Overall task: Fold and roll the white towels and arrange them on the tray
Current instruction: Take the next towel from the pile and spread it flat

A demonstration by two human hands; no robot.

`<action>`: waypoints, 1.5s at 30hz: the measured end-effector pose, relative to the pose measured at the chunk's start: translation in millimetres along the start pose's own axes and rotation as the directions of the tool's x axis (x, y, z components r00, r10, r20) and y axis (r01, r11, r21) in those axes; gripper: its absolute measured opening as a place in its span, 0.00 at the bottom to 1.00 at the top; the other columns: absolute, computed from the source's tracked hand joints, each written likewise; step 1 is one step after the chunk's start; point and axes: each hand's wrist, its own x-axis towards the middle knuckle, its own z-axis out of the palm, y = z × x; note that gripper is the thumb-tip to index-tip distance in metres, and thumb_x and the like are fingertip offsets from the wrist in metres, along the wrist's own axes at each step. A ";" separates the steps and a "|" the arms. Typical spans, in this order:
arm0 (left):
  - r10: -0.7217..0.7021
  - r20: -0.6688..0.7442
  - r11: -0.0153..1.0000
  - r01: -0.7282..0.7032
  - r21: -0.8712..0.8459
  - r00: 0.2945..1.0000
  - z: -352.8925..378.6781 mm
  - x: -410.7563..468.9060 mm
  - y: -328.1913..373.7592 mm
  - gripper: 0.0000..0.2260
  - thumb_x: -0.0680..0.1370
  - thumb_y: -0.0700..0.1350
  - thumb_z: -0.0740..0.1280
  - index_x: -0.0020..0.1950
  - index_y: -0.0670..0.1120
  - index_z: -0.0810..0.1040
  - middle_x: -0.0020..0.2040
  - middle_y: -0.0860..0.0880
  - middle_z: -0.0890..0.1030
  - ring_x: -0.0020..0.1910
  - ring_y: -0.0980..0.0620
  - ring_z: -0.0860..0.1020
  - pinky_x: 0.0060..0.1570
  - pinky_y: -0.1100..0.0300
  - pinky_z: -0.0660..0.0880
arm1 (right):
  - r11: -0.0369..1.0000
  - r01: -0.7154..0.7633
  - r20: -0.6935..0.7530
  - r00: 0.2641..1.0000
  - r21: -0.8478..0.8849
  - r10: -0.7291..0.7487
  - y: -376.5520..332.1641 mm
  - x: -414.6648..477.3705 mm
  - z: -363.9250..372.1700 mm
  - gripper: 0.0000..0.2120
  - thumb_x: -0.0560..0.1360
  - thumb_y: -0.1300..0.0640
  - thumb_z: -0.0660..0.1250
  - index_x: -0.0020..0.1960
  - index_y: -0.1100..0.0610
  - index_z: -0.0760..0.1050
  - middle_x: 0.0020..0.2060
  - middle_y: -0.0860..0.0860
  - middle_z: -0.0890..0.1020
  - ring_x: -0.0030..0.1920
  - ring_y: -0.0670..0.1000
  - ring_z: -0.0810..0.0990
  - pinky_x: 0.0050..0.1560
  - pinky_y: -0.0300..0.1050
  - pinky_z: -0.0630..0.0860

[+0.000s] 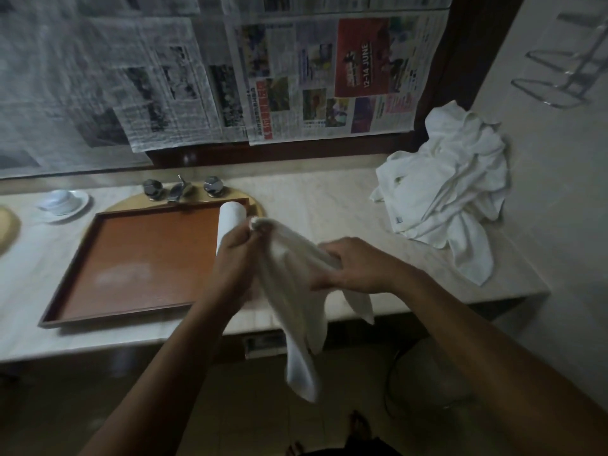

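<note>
White towel [292, 291] hangs from both raised hands: left hand [237, 248] pinches a corner, right hand [358, 268] grips the edge.

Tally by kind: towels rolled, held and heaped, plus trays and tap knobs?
Rolled towel: 1
Held towel: 1
Loose towel heap: 1 (towels inside can't be counted)
Tray: 1
Tap knobs: 2
Total: 6
</note>
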 end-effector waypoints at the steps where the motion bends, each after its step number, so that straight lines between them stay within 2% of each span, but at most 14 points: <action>1: -0.034 -0.025 0.999 0.033 -0.033 0.999 -5.4 -0.2 0.4 0.13 0.85 0.55 0.62 0.53 0.51 0.84 0.48 0.48 0.83 0.48 0.48 0.80 0.47 0.52 0.77 | 0.998 -0.046 0.032 0.998 -0.053 0.048 10.0 -2.2 3.2 0.12 0.72 0.40 0.76 0.43 0.47 0.79 0.38 0.45 0.82 0.36 0.41 0.80 0.37 0.37 0.72; 3: -0.055 -0.044 0.998 0.054 -0.010 0.998 -16.2 -3.7 -5.9 0.13 0.84 0.58 0.62 0.53 0.56 0.84 0.54 0.47 0.84 0.54 0.44 0.80 0.53 0.45 0.77 | 0.988 -0.126 0.033 0.991 -0.087 0.130 35.5 -7.4 6.0 0.15 0.73 0.40 0.75 0.41 0.51 0.80 0.36 0.47 0.82 0.36 0.46 0.80 0.36 0.40 0.71; 5: -0.085 -0.083 0.995 0.088 0.041 0.993 -26.4 -12.8 -19.3 0.12 0.85 0.56 0.61 0.54 0.56 0.84 0.55 0.48 0.83 0.56 0.44 0.80 0.54 0.44 0.77 | 0.979 -0.181 0.009 0.983 -0.094 0.183 58.9 -14.5 4.8 0.14 0.75 0.41 0.75 0.40 0.51 0.80 0.36 0.47 0.82 0.36 0.47 0.80 0.37 0.42 0.71; 8: -0.135 -0.100 0.982 0.146 0.115 0.986 -44.5 -23.6 -49.3 0.14 0.85 0.56 0.60 0.60 0.50 0.82 0.57 0.46 0.82 0.58 0.43 0.79 0.52 0.45 0.79 | 0.975 -0.211 -0.043 0.977 -0.075 0.208 85.8 -24.9 -2.0 0.16 0.78 0.43 0.71 0.36 0.50 0.77 0.33 0.47 0.80 0.36 0.47 0.79 0.40 0.45 0.71; 11: -0.131 -0.098 0.970 0.148 0.192 0.987 -63.8 -26.9 -76.3 0.14 0.86 0.50 0.61 0.52 0.44 0.82 0.50 0.41 0.83 0.51 0.37 0.80 0.52 0.38 0.78 | 0.976 -0.201 -0.129 0.973 -0.080 0.190 104.5 -30.5 -7.3 0.17 0.80 0.45 0.69 0.36 0.51 0.76 0.32 0.48 0.79 0.35 0.46 0.78 0.39 0.47 0.71; 14: -0.103 -0.116 0.974 0.124 0.187 0.988 -71.0 -27.6 -90.0 0.12 0.85 0.45 0.63 0.47 0.45 0.83 0.39 0.44 0.81 0.41 0.41 0.78 0.41 0.44 0.77 | 0.981 -0.193 -0.207 0.961 -0.033 0.182 110.0 -34.9 -9.2 0.13 0.79 0.46 0.70 0.38 0.49 0.79 0.35 0.48 0.82 0.36 0.43 0.79 0.41 0.45 0.73; 16: -0.087 -0.124 0.974 0.111 0.199 0.988 -71.4 -28.8 -95.2 0.11 0.85 0.42 0.63 0.48 0.47 0.83 0.37 0.48 0.81 0.39 0.46 0.78 0.40 0.45 0.77 | 0.981 -0.195 -0.236 0.953 0.005 0.191 110.2 -36.4 -8.6 0.11 0.79 0.46 0.71 0.39 0.48 0.81 0.36 0.44 0.83 0.38 0.41 0.80 0.41 0.41 0.72; 20: -0.021 -0.101 0.961 0.048 0.273 0.995 -71.1 -29.0 -98.4 0.08 0.83 0.37 0.65 0.49 0.42 0.84 0.40 0.45 0.84 0.40 0.43 0.82 0.41 0.46 0.80 | 0.982 -0.190 -0.299 0.936 0.014 0.185 113.7 -36.5 -12.9 0.09 0.79 0.47 0.71 0.41 0.47 0.82 0.38 0.42 0.84 0.40 0.40 0.80 0.43 0.40 0.74; 23: -0.011 -0.092 0.964 0.035 0.263 0.996 -69.3 -26.7 -99.7 0.06 0.81 0.32 0.67 0.51 0.38 0.84 0.42 0.45 0.86 0.42 0.47 0.84 0.42 0.56 0.82 | 0.981 -0.192 -0.326 0.929 -0.017 0.176 123.9 -36.3 -16.3 0.06 0.79 0.49 0.71 0.43 0.44 0.81 0.41 0.38 0.84 0.44 0.38 0.81 0.48 0.44 0.77; 30: -0.093 -0.118 0.970 0.116 0.212 0.989 -63.4 -19.8 -104.2 0.06 0.83 0.41 0.67 0.51 0.39 0.82 0.42 0.42 0.84 0.42 0.42 0.84 0.40 0.53 0.83 | 0.980 -0.199 -0.349 0.920 -0.021 0.179 134.7 -44.9 -16.4 0.06 0.80 0.52 0.71 0.47 0.40 0.82 0.45 0.37 0.85 0.49 0.36 0.82 0.52 0.44 0.78; 34: -0.142 -0.052 0.982 0.147 0.120 0.988 -53.2 -15.0 -96.3 0.09 0.85 0.44 0.65 0.48 0.46 0.83 0.39 0.49 0.80 0.40 0.49 0.76 0.39 0.52 0.71 | 0.968 -0.247 -0.415 0.876 0.053 0.246 134.2 -46.6 -19.9 0.03 0.79 0.49 0.71 0.46 0.43 0.83 0.45 0.38 0.84 0.50 0.36 0.80 0.52 0.41 0.75; 38: -0.130 0.060 0.986 0.122 0.116 0.990 -42.8 -12.6 -79.3 0.12 0.85 0.48 0.65 0.53 0.41 0.83 0.47 0.40 0.84 0.45 0.49 0.80 0.43 0.58 0.75 | 0.965 -0.237 -0.445 0.857 0.111 0.261 126.8 -47.7 -22.4 0.05 0.79 0.50 0.72 0.46 0.49 0.84 0.44 0.38 0.85 0.48 0.33 0.80 0.48 0.35 0.72; 41: -0.123 0.031 0.984 0.118 0.132 0.992 -44.2 -7.4 -77.0 0.14 0.85 0.50 0.64 0.53 0.41 0.83 0.48 0.37 0.82 0.46 0.46 0.79 0.45 0.51 0.75 | 0.961 -0.248 -0.442 0.854 0.121 0.276 126.6 -47.6 -26.8 0.05 0.79 0.49 0.71 0.46 0.47 0.84 0.44 0.38 0.85 0.49 0.34 0.80 0.48 0.35 0.72; 45: -0.124 -0.011 0.989 0.125 0.085 0.992 -50.4 -0.5 -81.1 0.11 0.84 0.45 0.66 0.50 0.38 0.81 0.44 0.39 0.81 0.46 0.42 0.79 0.47 0.46 0.77 | 0.962 -0.265 -0.414 0.870 0.065 0.268 128.8 -48.0 -27.8 0.03 0.80 0.52 0.70 0.49 0.49 0.83 0.46 0.40 0.84 0.50 0.38 0.80 0.47 0.37 0.72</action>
